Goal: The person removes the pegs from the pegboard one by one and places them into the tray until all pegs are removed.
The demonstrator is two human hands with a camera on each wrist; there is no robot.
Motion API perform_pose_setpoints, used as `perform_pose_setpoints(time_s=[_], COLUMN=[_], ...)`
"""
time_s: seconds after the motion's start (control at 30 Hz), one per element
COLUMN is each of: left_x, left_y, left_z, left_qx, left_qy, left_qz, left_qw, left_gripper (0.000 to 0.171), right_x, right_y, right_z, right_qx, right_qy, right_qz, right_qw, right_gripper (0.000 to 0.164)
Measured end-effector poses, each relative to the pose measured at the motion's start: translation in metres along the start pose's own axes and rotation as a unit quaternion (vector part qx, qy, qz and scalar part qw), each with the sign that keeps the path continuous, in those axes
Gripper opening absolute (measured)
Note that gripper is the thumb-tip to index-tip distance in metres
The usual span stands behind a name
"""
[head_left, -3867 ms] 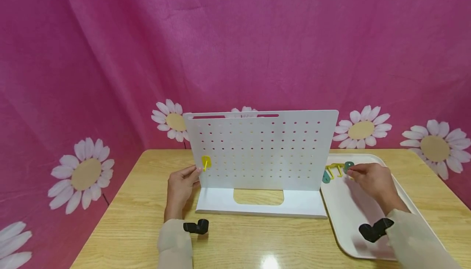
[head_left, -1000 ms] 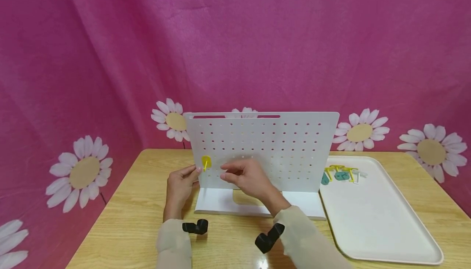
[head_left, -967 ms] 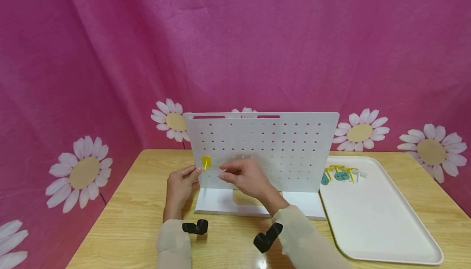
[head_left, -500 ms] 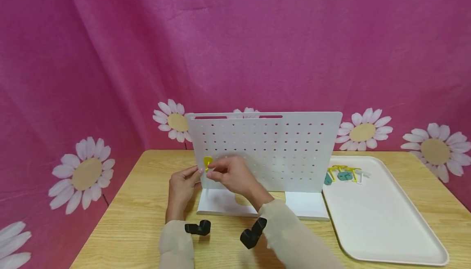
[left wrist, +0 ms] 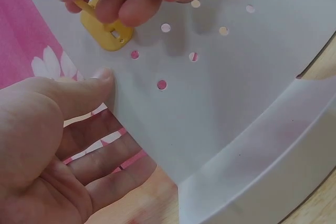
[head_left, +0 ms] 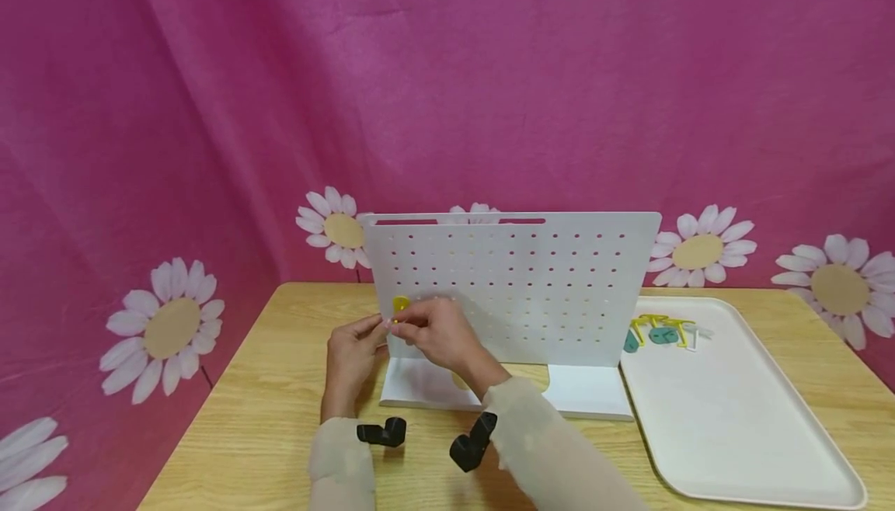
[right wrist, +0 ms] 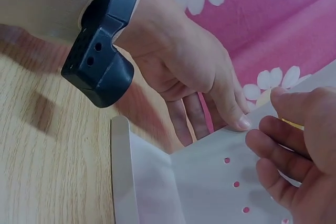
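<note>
A white pegboard (head_left: 594, 224) stands upright on the wooden table. My left hand (head_left: 348, 359) grips its left edge, thumb on the front face and the other fingers behind, as the left wrist view shows. Low on that side, a yellow hook (head_left: 401, 303) with a rounded backplate sits against the holes. My right hand (head_left: 442, 332) pinches the hook's prong between thumb and fingers, close beside the left thumb. In the left wrist view the right fingertips cover part of the hook's plate (left wrist: 97, 30).
To the right of the pegboard lies a white tray (head_left: 741, 402). Near its far left corner are several yellow hooks (head_left: 677, 325), green hook pieces (head_left: 663, 335) and a white hook (head_left: 692, 338). A pink floral cloth (head_left: 489, 107) hangs behind the table.
My right hand has moved from the tray leftward across the pegboard to the yellow hook and now pinches it. The left hand has kept its grip on the edge.
</note>
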State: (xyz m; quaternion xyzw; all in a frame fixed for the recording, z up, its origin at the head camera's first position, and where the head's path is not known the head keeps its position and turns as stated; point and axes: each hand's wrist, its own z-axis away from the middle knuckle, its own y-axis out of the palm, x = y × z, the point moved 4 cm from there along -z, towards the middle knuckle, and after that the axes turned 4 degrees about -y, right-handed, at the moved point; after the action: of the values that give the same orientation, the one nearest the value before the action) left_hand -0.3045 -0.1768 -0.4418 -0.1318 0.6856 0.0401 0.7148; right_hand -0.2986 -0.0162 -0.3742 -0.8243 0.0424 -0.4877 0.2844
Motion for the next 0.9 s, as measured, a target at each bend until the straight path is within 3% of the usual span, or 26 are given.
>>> perform_pose_setpoints(time_s=[0.23, 0.47, 0.7, 0.9], left_x=[-0.001, 0.0, 0.001, 0.0], left_y=[0.002, 0.0, -0.001, 0.0], left_z=[0.0, 0.001, 0.002, 0.002], left_qx=[0.002, 0.001, -0.001, 0.0], left_qy=[0.001, -0.013, -0.018, -0.018], left_qz=[-0.002, -0.011, -0.029, -0.028], left_qw=[1.0, 0.9999, 0.9994, 0.9994], left_gripper=[0.029, 0.03, 0.033, 0.033], right_x=[0.003, 0.008, 0.005, -0.003], right_y=[-0.003, -0.013, -0.038, -0.072], right_z=[-0.001, 0.009, 0.032, 0.06], right_qx=[-0.019, -0.001, 0.002, -0.027], right_qy=[-0.007, -0.019, -0.04, -0.041], right_qz=[-0.009, -0.009, 0.006, 0.007], right_qw=[1.0, 1.0, 0.999, 0.999], right_gripper=[0.011, 0.012, 0.013, 0.011])
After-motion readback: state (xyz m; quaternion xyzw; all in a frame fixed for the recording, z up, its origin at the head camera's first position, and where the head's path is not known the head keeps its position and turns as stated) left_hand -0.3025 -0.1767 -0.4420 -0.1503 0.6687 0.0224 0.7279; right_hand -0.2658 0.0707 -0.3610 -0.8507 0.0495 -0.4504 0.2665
